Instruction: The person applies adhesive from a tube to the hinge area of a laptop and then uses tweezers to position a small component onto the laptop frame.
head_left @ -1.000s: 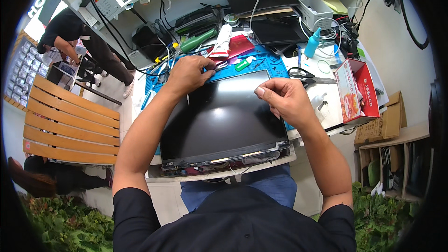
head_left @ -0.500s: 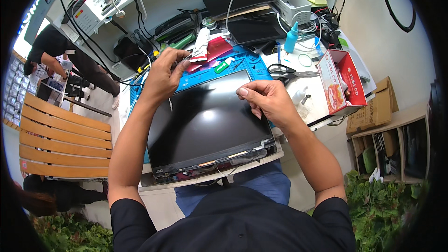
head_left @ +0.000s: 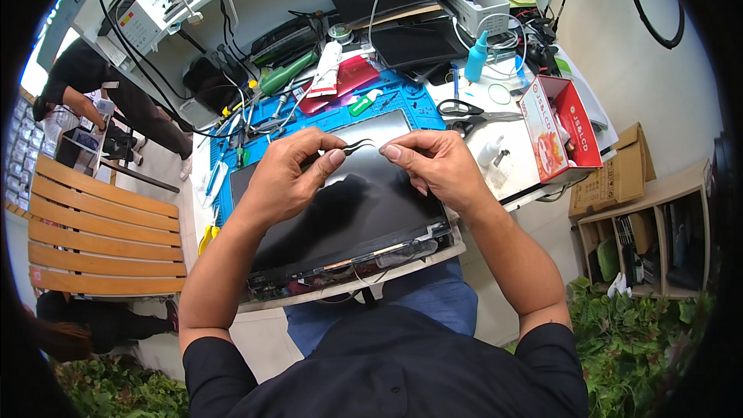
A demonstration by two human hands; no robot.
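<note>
In the head view, my left hand point(head_left: 288, 176) is closed around a pair of dark tweezers with curved tips point(head_left: 357, 144). The tips point right, toward my right hand point(head_left: 439, 169), whose thumb and forefinger are pinched together. Whatever lies in that pinch, if anything, is too small to make out. Both hands hover above a dark, glossy display panel point(head_left: 340, 232), which lies face up before me with a strip of exposed parts along its near edge. Under its far side is a blue work mat point(head_left: 422, 104).
Beyond the panel lie a white tube point(head_left: 325, 68), a green-handled tool point(head_left: 289, 73) and a small green bottle point(head_left: 364, 103). To the right are scissors point(head_left: 464, 112), a light-blue bottle point(head_left: 477, 58) and a red-and-white box point(head_left: 546, 135). A wooden bench point(head_left: 104, 228) and another person point(head_left: 101, 93) are at left.
My left hand has come nearer and to the right, from beside the white tube to over the panel; the tweezers now show plainly. My right hand has barely moved. The view shifted slightly.
</note>
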